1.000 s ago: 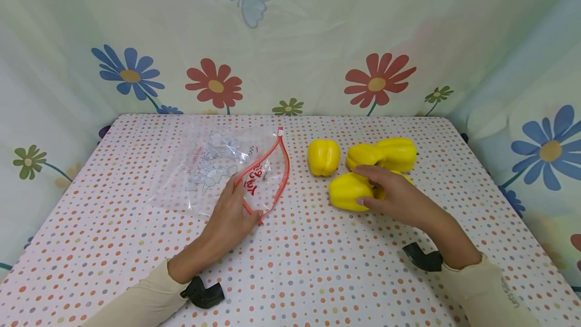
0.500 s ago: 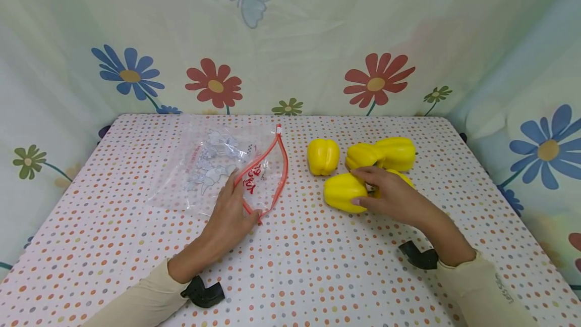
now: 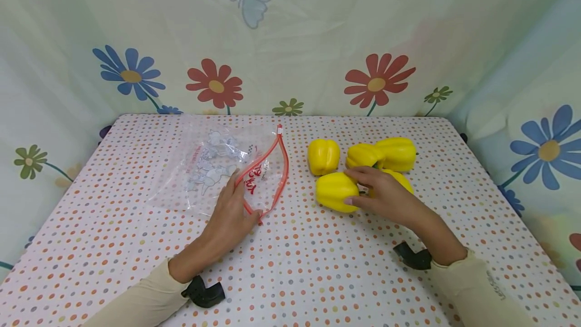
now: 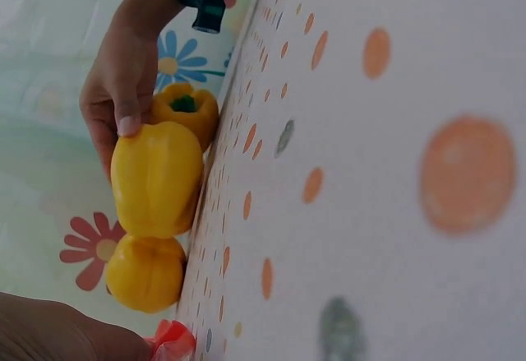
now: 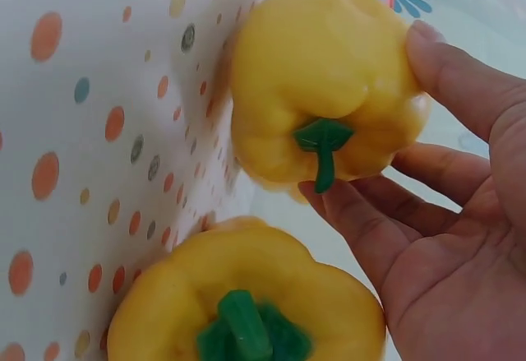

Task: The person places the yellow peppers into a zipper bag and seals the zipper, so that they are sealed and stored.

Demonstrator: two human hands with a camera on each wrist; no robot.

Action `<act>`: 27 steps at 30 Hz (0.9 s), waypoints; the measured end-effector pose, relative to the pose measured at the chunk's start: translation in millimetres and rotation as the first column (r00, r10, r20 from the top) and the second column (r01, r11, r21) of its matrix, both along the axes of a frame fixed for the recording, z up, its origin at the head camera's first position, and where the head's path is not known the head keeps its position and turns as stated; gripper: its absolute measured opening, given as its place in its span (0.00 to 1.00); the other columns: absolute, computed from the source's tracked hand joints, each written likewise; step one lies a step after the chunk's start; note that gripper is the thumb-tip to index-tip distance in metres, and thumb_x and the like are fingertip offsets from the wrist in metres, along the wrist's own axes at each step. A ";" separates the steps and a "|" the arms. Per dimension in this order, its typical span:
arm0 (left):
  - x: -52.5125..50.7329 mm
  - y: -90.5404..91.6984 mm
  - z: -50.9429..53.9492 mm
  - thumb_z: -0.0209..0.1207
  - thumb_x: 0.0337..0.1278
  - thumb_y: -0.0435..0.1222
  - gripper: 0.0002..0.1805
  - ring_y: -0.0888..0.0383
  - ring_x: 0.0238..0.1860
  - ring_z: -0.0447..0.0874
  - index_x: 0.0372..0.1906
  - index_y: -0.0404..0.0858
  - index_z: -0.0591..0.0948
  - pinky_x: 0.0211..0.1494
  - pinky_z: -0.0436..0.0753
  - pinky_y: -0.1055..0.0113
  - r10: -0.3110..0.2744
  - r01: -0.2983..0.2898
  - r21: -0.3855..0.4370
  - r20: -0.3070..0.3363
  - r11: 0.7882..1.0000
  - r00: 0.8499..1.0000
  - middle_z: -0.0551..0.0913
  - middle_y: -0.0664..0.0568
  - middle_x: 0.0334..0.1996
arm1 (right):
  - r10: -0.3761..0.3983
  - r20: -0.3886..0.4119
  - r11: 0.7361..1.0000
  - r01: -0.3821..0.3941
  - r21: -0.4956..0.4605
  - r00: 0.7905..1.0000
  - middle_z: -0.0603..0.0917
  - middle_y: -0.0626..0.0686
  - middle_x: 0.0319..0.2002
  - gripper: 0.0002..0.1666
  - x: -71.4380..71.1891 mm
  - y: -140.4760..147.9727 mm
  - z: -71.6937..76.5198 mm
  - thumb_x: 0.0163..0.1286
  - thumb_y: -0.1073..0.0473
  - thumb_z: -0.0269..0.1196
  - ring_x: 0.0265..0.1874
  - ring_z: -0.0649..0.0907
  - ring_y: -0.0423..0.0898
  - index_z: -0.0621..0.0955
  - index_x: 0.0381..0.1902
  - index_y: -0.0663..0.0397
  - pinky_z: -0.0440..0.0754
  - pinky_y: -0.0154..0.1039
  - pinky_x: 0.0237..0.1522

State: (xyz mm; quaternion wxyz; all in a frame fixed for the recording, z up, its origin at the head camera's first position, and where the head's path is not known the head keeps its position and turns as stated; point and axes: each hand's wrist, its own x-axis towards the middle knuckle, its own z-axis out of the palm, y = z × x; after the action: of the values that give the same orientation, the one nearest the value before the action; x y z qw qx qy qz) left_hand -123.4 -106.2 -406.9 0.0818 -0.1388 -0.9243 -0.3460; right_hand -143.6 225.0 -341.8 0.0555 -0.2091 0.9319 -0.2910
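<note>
My left hand (image 3: 228, 223) holds the open mouth of a clear zip bag (image 3: 213, 148), which lies flat on the table with its red zip strip (image 3: 285, 170) spread apart. On the right, my right hand (image 3: 390, 197) grips a yellow bell pepper (image 3: 335, 193) by its stem end. The right wrist view shows thumb and fingers around this pepper (image 5: 329, 57), green stem facing the camera. Just behind that hand sits another yellow bell pepper (image 3: 401, 179), partly hidden. In the left wrist view, only part of my left hand (image 4: 62, 332) shows, at the bottom corner.
One yellow bell pepper (image 3: 323, 157) stands between bag and right hand. Two more, a nearer pepper (image 3: 363, 155) and a pepper to its right (image 3: 399, 154), lie behind. A dotted cloth covers the table (image 3: 290, 276); a flowered curtain (image 3: 299, 29) hangs behind it.
My right hand has moved left with the pepper, away from the pepper behind it and closer to the bag. The left hand and bag stay almost still.
</note>
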 end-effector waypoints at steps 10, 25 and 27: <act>-0.1 0.5 -0.8 0.72 0.43 0.30 0.43 0.42 0.65 0.62 0.65 0.21 0.65 0.63 0.70 0.49 -0.007 0.007 0.001 -0.025 1.000 1.000 0.53 0.34 0.72 | 0.015 -0.065 0.999 -0.017 -0.032 0.998 0.68 0.65 0.67 0.40 -5.5 -11.5 -1.9 0.61 0.55 0.70 0.65 0.68 0.61 0.70 0.67 0.64 0.71 0.56 0.60; 1.2 0.3 1.2 0.72 0.44 0.31 0.43 0.42 0.65 0.62 0.65 0.20 0.66 0.64 0.70 0.49 -0.008 0.008 -0.016 -0.005 1.000 1.000 0.52 0.35 0.73 | 0.018 -0.090 0.993 -0.028 -0.110 0.996 0.70 0.60 0.65 0.40 -19.6 -44.3 -8.3 0.61 0.54 0.70 0.61 0.73 0.55 0.70 0.69 0.59 0.77 0.49 0.56; 1.2 0.5 1.4 0.72 0.45 0.32 0.43 0.42 0.65 0.61 0.66 0.21 0.65 0.64 0.69 0.49 -0.007 0.007 -0.019 0.006 1.000 1.000 0.52 0.36 0.73 | 0.019 -0.102 0.994 -0.030 -0.109 0.995 0.70 0.59 0.65 0.40 -21.5 -48.9 -8.6 0.62 0.54 0.70 0.61 0.73 0.54 0.70 0.69 0.59 0.76 0.48 0.57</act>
State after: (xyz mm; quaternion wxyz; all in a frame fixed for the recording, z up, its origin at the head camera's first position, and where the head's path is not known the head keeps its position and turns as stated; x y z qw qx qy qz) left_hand -122.2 -105.8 -405.6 0.0763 -0.1417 -0.9274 -0.3378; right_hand -165.0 176.2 -350.4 0.0001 -0.2378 0.9133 -0.3306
